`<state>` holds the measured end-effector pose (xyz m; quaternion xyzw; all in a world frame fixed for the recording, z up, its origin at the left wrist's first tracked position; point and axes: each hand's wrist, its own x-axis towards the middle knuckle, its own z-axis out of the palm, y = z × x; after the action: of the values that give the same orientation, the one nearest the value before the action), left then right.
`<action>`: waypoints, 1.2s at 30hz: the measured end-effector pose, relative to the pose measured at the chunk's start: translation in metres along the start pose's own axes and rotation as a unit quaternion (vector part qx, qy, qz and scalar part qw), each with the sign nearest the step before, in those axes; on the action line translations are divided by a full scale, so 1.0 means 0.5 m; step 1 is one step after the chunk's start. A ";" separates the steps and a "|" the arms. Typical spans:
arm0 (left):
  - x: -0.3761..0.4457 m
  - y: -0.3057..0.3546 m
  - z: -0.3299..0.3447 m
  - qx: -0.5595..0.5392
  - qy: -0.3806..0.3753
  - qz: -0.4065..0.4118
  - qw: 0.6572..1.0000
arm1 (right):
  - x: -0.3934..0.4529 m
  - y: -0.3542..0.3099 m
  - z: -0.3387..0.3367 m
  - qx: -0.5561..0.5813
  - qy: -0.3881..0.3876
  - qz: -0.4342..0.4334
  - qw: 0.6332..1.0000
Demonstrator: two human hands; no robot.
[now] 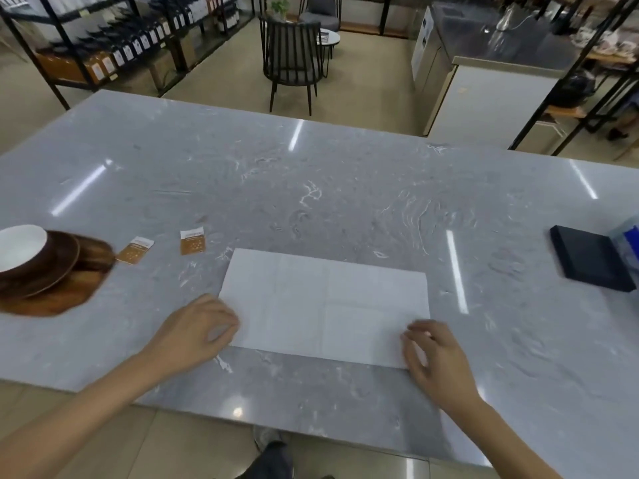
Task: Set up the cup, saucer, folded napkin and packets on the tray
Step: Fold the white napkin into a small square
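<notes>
A white napkin (325, 305), folded into a wide rectangle, lies flat on the grey marble table in front of me. My left hand (197, 331) rests with curled fingers on its near left corner. My right hand (434, 357) presses its near right corner with spread fingers. At the far left stands a wooden tray (55, 299); on it a brown saucer (52, 267) carries a white cup (20, 247). Two orange and white packets (135, 249) (192, 242) lie on the table to the right of the tray.
A flat black box (591, 259) lies at the right side of the table beside a clear container with blue (627, 236). Behind the table are a black chair (292, 60), shelves with bottles and a counter. My shoe (273, 458) shows below the near edge.
</notes>
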<state>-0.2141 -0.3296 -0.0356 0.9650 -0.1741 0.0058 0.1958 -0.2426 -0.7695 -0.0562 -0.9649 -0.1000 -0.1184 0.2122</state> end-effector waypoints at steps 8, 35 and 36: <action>0.250 0.104 0.139 -0.023 -0.064 -0.051 0.996 | 0.223 -0.235 0.217 0.002 -0.181 -0.036 0.983; 0.225 -0.044 0.110 0.130 -0.086 -0.163 0.974 | 0.069 0.039 0.046 -0.028 -0.018 0.274 0.961; 0.233 -0.029 0.108 0.132 -0.071 -0.134 0.979 | 0.046 0.024 0.042 -0.029 -0.009 0.298 0.954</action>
<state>-0.1026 -0.3766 -0.0817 0.9950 -0.0539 -0.0662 0.0525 -0.2140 -0.7677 -0.0730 -0.9576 0.1931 -0.0443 0.2090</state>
